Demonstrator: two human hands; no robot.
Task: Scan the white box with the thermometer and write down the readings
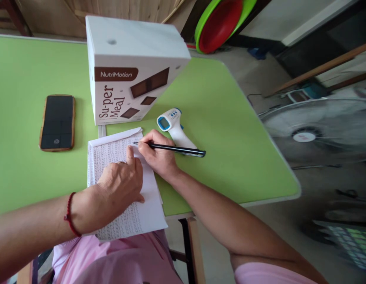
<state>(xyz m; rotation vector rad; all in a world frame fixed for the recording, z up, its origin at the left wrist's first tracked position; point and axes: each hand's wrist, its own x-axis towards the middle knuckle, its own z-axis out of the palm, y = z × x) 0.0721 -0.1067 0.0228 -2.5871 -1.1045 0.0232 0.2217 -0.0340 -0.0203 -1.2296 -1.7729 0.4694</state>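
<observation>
My right hand [158, 154] is closed around a black pen [183, 149], its tip on the upper part of a writing pad [149, 213]. Rows of small handwriting cover much of the white page, and the top sheets are folded back. My left hand [120, 179] rests on the pad with index finger and thumb stretched out and the other fingers bent. That index fingertip points close to the pen tip, and the hand holds nothing. Just beyond my right hand, a white and blue infrared thermometer [177, 128] lies on the table.
A large white box [135, 43] with brown print stands behind the pad on the green table [230, 150]. To the left lies a smartphone [58, 123] in a brown case. Past the right edge are a fan [307, 136] and a red basin [220, 25].
</observation>
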